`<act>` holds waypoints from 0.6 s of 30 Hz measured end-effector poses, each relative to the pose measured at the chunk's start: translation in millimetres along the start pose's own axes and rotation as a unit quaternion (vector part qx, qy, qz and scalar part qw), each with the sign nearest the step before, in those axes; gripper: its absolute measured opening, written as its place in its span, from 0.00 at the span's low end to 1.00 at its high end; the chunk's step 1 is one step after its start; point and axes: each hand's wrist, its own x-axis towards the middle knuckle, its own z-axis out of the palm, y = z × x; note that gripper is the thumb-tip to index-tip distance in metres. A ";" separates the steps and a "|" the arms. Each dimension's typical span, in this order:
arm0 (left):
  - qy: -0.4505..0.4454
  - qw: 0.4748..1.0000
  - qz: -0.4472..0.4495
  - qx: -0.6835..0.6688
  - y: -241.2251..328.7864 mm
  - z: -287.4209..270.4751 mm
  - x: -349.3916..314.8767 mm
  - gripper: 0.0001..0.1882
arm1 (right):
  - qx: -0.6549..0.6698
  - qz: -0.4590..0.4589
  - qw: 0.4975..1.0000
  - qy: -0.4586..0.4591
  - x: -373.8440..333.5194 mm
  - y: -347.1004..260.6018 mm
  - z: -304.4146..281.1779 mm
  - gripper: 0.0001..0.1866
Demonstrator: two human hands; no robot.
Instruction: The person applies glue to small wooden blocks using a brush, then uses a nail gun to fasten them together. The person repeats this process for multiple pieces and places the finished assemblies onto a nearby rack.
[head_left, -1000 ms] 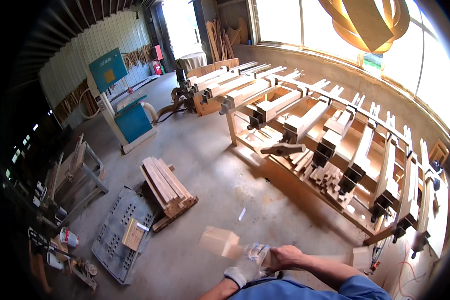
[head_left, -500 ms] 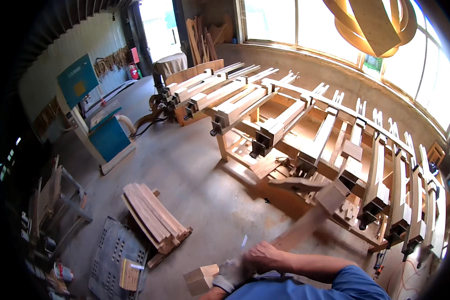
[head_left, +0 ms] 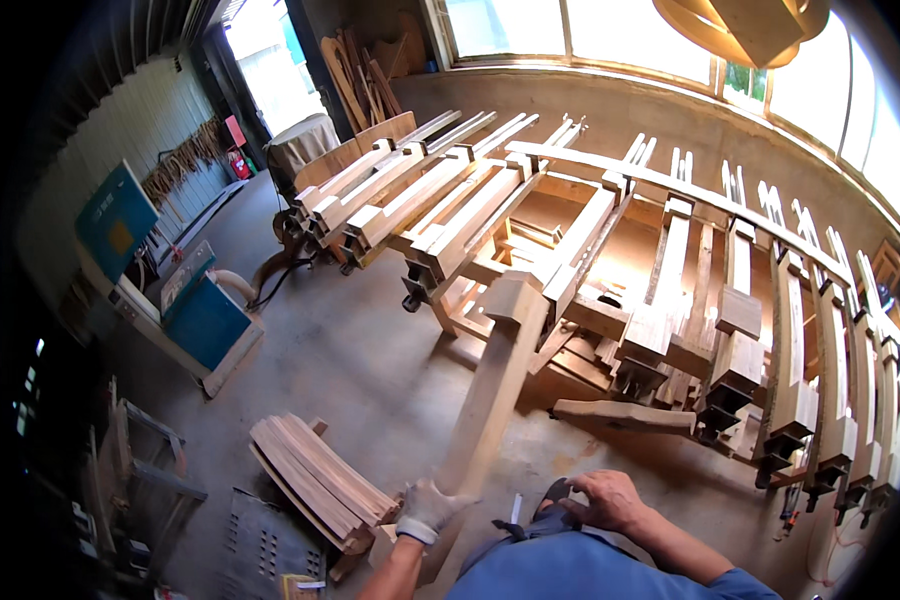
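Observation:
My left hand (head_left: 430,508), in a white work glove, is closed on the lower part of a long squared wooden post (head_left: 490,385). The post slants up and away from me, and its far end carries a thicker block. That end overlaps a clamp on the rack in the view, and I cannot tell whether they touch. My right hand (head_left: 610,500) is bare and held before my waist, apart from the post. Its fingers are loosely bent and apart, with nothing visible in them.
A long rack of bar clamps (head_left: 580,235) holding wooden pieces runs along the window side. Stacked curved wooden strips (head_left: 315,475) lie at my left, beside a perforated metal plate (head_left: 260,535). A teal machine (head_left: 205,315) stands farther left. A curved board (head_left: 625,415) sits below the rack.
The post has swung from pointing right to pointing up and away, toward the rack's middle. My right hand has moved right, away from my left hand. The view has also shifted.

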 end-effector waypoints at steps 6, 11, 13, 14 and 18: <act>0.039 0.998 0.008 0.046 7.1 -44.6 89.7 0.52 | 0.022 0.050 0.998 -0.011 40.8 48.1 -18.3 0.19; 0.039 0.995 0.069 0.066 77.5 -90.0 164.1 0.46 | 0.027 0.090 0.993 0.070 45.8 69.4 -36.9 0.17; 0.036 0.991 0.092 0.091 102.7 -107.8 204.4 0.44 | 0.019 0.134 0.986 0.093 43.8 75.7 -38.8 0.16; 0.028 0.989 0.108 0.100 116.9 -110.2 224.7 0.44 | 0.012 0.156 0.983 0.101 41.3 78.3 -38.2 0.16; 0.016 0.971 0.181 0.154 151.3 -123.0 312.0 0.44 | -0.003 0.213 0.963 0.164 44.4 77.3 -40.7 0.15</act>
